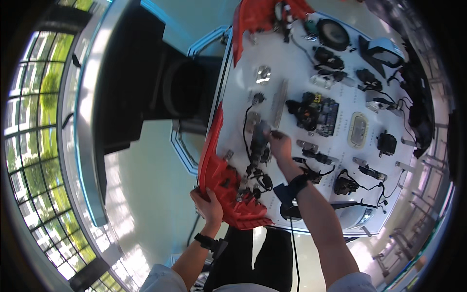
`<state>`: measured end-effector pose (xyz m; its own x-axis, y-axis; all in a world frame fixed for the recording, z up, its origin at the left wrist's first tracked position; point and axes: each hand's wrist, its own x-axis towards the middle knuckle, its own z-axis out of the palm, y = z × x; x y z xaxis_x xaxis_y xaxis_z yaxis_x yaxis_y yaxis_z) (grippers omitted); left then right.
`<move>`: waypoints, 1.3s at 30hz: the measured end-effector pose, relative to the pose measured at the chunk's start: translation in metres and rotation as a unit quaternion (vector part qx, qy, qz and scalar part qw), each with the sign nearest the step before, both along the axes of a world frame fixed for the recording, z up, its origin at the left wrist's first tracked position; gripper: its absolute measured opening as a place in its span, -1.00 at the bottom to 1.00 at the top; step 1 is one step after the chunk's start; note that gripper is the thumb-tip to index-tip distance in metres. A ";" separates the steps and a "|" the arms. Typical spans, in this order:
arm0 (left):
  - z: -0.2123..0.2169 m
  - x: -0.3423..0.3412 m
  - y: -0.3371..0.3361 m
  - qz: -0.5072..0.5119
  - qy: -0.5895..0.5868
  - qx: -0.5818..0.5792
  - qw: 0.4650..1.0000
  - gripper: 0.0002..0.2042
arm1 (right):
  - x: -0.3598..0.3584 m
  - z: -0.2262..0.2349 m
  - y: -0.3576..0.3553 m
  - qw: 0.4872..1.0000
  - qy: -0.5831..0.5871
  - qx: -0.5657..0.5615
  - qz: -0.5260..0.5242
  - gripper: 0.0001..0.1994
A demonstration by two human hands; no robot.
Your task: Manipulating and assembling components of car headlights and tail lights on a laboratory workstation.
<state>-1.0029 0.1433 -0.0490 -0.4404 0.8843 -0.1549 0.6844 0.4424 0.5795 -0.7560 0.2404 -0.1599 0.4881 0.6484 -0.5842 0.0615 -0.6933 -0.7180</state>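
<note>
My left hand is closed around the outer edge of a red molded car panel, at the near left corner of a white board. The thumb lies on its red face, and the fingers are partly hidden. Over the board, my right hand is closed in a pinch at a small dark piece, too blurred to name. Just left of those fingertips is a dark, blurred, elongated part. A black cable runs beside it. Below sits a cluster of black connectors and wires.
Car parts cover the board: a round speaker, a side mirror, a black module and several wired units. Another red panel is at the far end. A large black screen-like unit stands left. A black cord hangs near my right arm.
</note>
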 end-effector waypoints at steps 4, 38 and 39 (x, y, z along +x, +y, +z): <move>0.005 0.005 0.003 0.005 0.013 -0.012 1.000 -0.66 | 0.011 0.047 -0.046 0.996 0.068 0.062 -0.018 -0.75; 0.021 0.018 0.094 -0.174 0.206 -0.091 0.959 -0.53 | 0.254 0.140 -0.308 0.959 -0.254 0.110 0.061 -0.89; 0.021 0.018 0.094 -0.179 0.210 -0.088 0.957 -0.53 | 0.255 0.138 -0.310 0.957 -0.262 0.106 0.060 -0.90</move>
